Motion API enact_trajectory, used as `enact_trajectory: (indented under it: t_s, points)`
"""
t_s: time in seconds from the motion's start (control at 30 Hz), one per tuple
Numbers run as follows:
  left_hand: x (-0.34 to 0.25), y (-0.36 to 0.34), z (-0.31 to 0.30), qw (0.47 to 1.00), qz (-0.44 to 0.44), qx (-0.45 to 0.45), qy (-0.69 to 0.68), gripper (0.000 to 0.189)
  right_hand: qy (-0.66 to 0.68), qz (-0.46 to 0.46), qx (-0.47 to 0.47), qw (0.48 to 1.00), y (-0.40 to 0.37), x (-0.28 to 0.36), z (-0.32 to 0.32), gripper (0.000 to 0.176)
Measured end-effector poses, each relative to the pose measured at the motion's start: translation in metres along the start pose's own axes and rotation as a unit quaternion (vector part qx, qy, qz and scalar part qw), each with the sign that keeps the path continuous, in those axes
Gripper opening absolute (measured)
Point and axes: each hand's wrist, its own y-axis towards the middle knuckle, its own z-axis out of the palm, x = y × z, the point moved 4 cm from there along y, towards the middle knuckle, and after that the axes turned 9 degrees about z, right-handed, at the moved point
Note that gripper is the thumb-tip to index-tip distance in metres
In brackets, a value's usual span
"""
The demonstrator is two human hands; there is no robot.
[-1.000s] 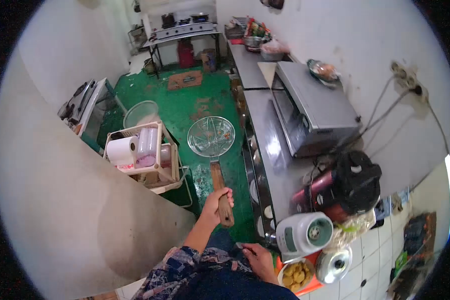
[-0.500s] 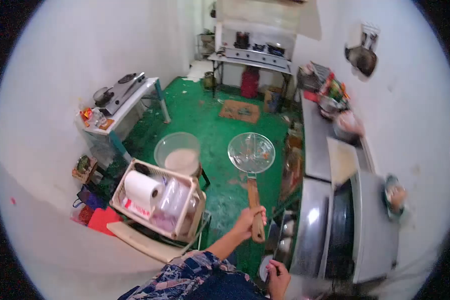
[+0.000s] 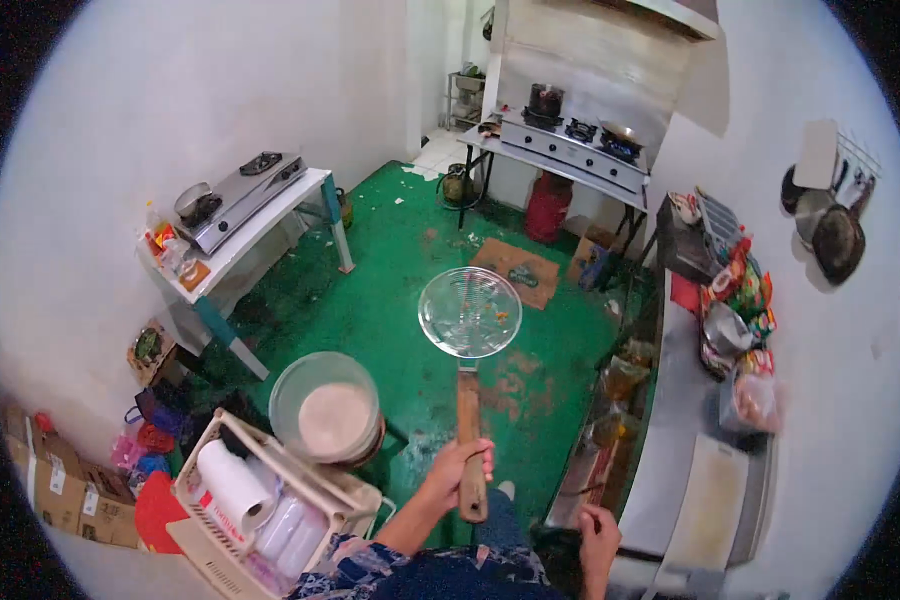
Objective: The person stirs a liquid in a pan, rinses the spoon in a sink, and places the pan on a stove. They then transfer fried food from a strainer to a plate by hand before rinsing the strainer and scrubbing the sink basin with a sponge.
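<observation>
A round wire skimmer (image 3: 468, 405) with a long wooden handle is held out over the green floor, its mesh end pointing away from me. A few small orange-brown bits show in the mesh. My left hand (image 3: 454, 476) is wrapped round the lower part of the handle. At the lower right, my right hand (image 3: 599, 545) hangs near the steel counter (image 3: 655, 410) with its fingers curled in. I see nothing in it.
Ahead stands a gas stove (image 3: 570, 145) with a pot (image 3: 546, 101) and a pan (image 3: 621, 136). On the left is a table (image 3: 305, 190) with another stove. A plastic tub (image 3: 285, 405) and a basket (image 3: 202, 510) stand close by. Cardboard (image 3: 515, 272) lies on the floor.
My view has moved forward into the room, so the far stove and right counter look nearer. The skimmer stays in my left hand. My right hand remains low on the right.
</observation>
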Motion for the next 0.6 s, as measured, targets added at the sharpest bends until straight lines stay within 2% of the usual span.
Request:
enact_trajectory:
  t_s: [0.07,0.13,0.23,0.33,0.37,0.43,0.47,0.53,0.57,0.6]
  points:
    - [-0.019,0.045,0.011,0.999,0.047,-0.012,-0.003,0.012,-0.04,-0.051,0.033,0.997,0.087,0.031,0.012,0.016]
    - [-0.033,0.092,0.016,0.997,0.07,-0.03,-0.013,0.013,-0.017,-0.053,0.06,0.997,0.169,0.072,0.036,0.018]
    - [-0.071,0.15,0.022,0.993,0.091,-0.063,-0.034,0.013,-0.042,-0.198,0.162,0.966,0.258,0.168,0.08,0.018]
    - [-0.11,0.21,0.034,0.986,0.126,-0.084,-0.067,0.015,-0.012,-0.309,0.235,0.922,0.341,0.235,0.153,0.019]
    - [-0.123,0.233,0.03,0.982,0.135,-0.111,-0.065,0.016,-0.009,-0.31,0.233,0.922,0.373,0.245,0.183,0.019]
    - [-0.155,0.278,0.027,0.975,0.163,-0.143,-0.042,0.017,-0.028,-0.345,0.298,0.89,0.439,0.262,0.256,0.022]
    - [-0.173,0.307,0.022,0.975,0.168,-0.141,-0.035,0.017,-0.021,-0.347,0.295,0.89,0.484,0.254,0.297,0.022]
    - [-0.21,0.357,0.005,0.973,0.173,-0.144,-0.046,0.017,-0.151,-0.334,0.249,0.896,0.57,0.202,0.379,0.025]
    - [-0.233,0.384,0.002,0.974,0.164,-0.151,-0.051,0.017,-0.273,-0.231,0.269,0.894,0.61,0.174,0.406,0.027]
    - [-0.259,0.412,-0.001,0.973,0.169,-0.149,-0.044,0.017,-0.251,-0.281,0.204,0.903,0.656,0.087,0.443,0.028]
